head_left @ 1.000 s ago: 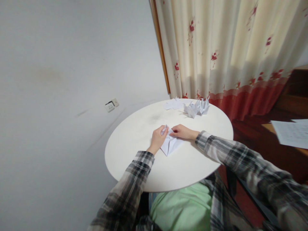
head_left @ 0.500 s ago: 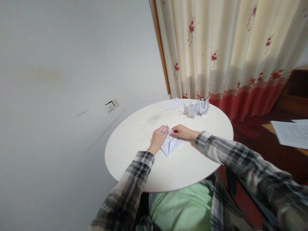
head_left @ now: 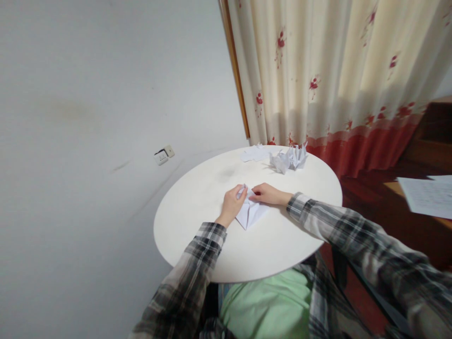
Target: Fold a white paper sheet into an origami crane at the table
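A white folded paper [head_left: 251,213] with a pointed near end lies in the middle of the round white table [head_left: 212,240]. My left hand [head_left: 232,204] is closed in a pinch on the paper's upper left edge. On the upper right edge rests my right hand [head_left: 269,193], its fingers pressing the paper down against the table. Both arms wear plaid sleeves.
Several folded white paper figures [head_left: 289,158] and flat paper pieces [head_left: 254,153] sit at the table's far edge. A floral curtain [head_left: 335,75] hangs behind. Dark wooden furniture with sheets of paper [head_left: 425,195] stands at the right. A wall socket [head_left: 163,154] is at the left.
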A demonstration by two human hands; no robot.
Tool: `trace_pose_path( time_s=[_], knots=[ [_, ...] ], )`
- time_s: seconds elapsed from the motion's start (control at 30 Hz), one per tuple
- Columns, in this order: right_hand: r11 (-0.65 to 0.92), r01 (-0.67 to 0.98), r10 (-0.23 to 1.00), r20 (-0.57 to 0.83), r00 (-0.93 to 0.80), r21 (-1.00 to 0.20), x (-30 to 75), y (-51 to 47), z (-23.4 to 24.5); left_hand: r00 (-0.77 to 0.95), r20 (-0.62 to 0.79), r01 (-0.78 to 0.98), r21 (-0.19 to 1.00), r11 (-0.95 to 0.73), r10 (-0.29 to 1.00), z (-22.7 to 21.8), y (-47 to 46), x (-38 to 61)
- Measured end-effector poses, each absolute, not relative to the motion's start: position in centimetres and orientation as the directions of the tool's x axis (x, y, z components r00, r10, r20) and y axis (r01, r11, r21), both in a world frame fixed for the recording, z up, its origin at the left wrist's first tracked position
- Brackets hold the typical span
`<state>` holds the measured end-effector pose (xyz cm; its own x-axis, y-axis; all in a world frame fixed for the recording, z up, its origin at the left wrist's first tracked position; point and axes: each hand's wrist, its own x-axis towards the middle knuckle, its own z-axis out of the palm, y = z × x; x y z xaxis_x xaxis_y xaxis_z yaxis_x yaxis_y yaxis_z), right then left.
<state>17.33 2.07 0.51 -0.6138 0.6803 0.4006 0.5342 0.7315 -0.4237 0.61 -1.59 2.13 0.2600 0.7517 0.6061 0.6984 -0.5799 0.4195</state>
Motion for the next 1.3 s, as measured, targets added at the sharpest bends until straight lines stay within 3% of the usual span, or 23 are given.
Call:
trace_pose_path(
  time_s=[1.3],
  knots=[
    [0.736, 0.528, 0.675, 0.394, -0.625, -0.424, 17.38, 1.95, 0.67, 0.257, 0.617, 0.689, 0.423, -0.588, 0.744, 2.13, -1.65, 0.65]
  ],
)
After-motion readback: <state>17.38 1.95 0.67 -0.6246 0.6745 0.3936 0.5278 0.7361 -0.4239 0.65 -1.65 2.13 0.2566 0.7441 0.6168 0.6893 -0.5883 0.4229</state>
